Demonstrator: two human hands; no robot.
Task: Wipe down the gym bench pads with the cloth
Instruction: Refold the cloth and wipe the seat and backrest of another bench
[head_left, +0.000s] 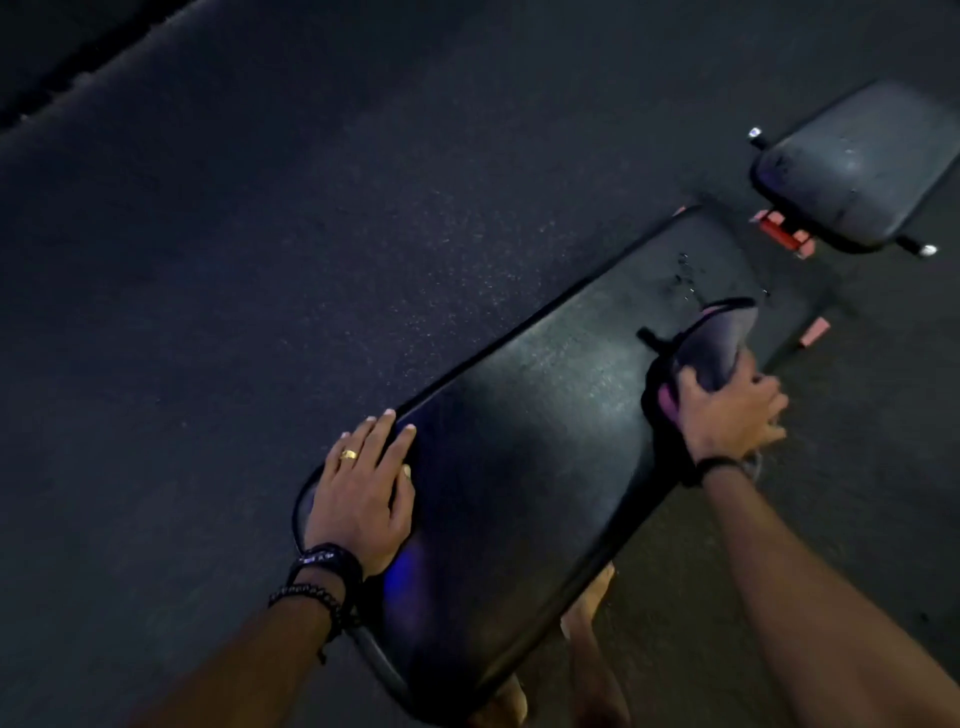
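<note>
Cloth (711, 343) sits bunched under my right hand (727, 410), on the far side edge of the long black bench pad (545, 441). My right hand's fingers curl down and grip it. My left hand (363, 493) lies flat on the near corner of the same pad, fingers straight, holding nothing. Some wet drops (685, 275) shine just past the cloth. A smaller pad (857, 166) sits farther off, past my right hand.
</note>
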